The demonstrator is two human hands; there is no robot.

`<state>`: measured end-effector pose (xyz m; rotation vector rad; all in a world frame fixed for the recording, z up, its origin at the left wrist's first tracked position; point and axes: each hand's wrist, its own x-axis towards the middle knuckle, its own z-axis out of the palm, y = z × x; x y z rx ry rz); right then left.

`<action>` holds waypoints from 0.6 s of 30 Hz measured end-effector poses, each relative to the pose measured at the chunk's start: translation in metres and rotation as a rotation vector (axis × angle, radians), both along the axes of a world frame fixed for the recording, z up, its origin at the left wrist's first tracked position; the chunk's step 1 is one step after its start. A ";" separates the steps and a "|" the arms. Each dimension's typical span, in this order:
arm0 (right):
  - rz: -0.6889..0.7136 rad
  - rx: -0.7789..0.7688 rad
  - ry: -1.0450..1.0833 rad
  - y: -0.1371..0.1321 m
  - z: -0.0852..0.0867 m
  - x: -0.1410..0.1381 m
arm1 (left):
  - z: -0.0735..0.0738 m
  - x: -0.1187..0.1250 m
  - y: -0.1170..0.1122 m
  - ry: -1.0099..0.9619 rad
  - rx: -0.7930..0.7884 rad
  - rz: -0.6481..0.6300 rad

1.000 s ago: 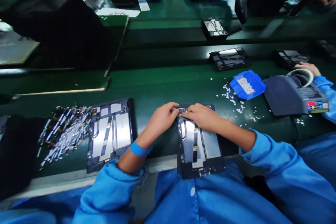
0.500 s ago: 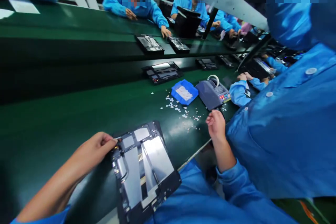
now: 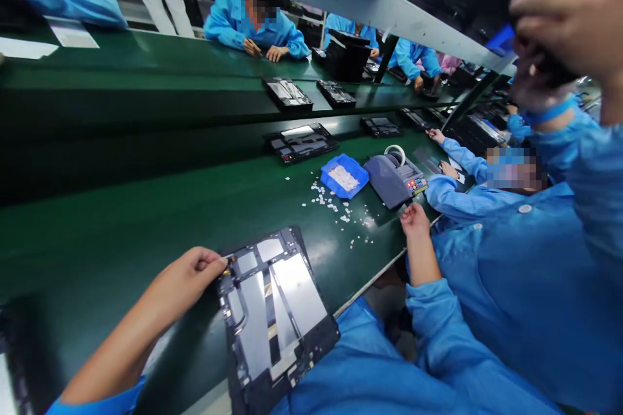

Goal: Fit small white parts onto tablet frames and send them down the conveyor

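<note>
Now left hand pinches opened tablet's far-left corner | tablet at near edge of workbench, long axis slanting away | right hand bunched just beside tape dispenser, grip unclear

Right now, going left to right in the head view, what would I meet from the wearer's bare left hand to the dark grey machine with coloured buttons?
Bare left hand, opened flat black-and-silver device, blue plastic tray holding small white pieces, dark grey machine.
</note>
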<state>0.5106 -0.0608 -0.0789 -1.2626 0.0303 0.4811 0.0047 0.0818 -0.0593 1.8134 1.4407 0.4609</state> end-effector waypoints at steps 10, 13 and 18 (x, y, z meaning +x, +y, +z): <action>-0.070 0.040 0.076 0.001 0.017 0.015 | -0.014 -0.007 -0.004 -0.007 -0.030 0.064; -0.052 0.023 0.081 0.006 0.026 0.020 | -0.015 -0.009 0.000 -0.010 -0.097 0.059; -0.032 0.017 0.062 -0.011 0.026 -0.010 | -0.002 -0.006 -0.006 0.013 -0.060 0.078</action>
